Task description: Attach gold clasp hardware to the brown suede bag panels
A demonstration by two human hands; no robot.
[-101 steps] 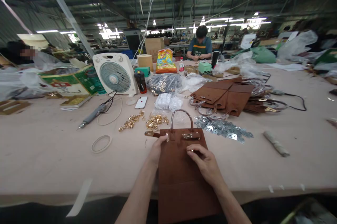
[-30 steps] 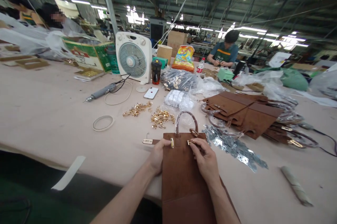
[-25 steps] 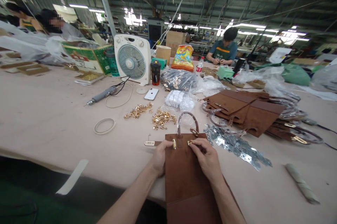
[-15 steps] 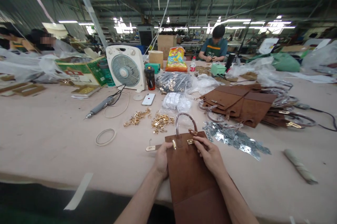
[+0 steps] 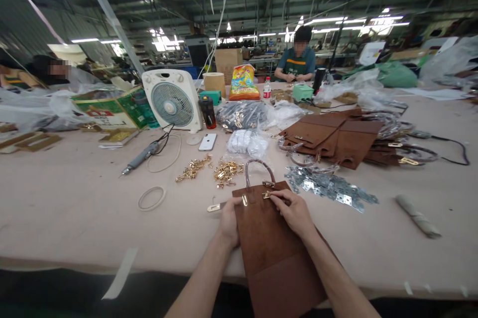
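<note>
A brown leather bag panel (image 5: 269, 238) lies over the table's front edge, its looped handle (image 5: 260, 164) pointing away from me. My left hand (image 5: 229, 218) grips the panel's left edge, thumb on top beside a gold slot fitting (image 5: 244, 200). A strap with a gold plate (image 5: 214, 207) sticks out left of that hand. With its fingertips pinched, my right hand (image 5: 293, 208) holds a small gold clasp piece (image 5: 266, 194) at the panel's upper part. Another gold fitting (image 5: 268, 184) sits just above, at the top edge.
Gold hardware (image 5: 227, 171) and silver plates (image 5: 328, 186) lie beyond the panel. Brown panels (image 5: 336, 139) are stacked at right. Further left are an electric screwdriver (image 5: 140, 158), a tape ring (image 5: 151, 198) and a fan (image 5: 172, 101). Across the table sits a person (image 5: 297, 61).
The camera view has shifted slightly. My right fingertips have moved onto the gold clasp piece, which now looks tilted. My left hand keeps its grip on the panel.
</note>
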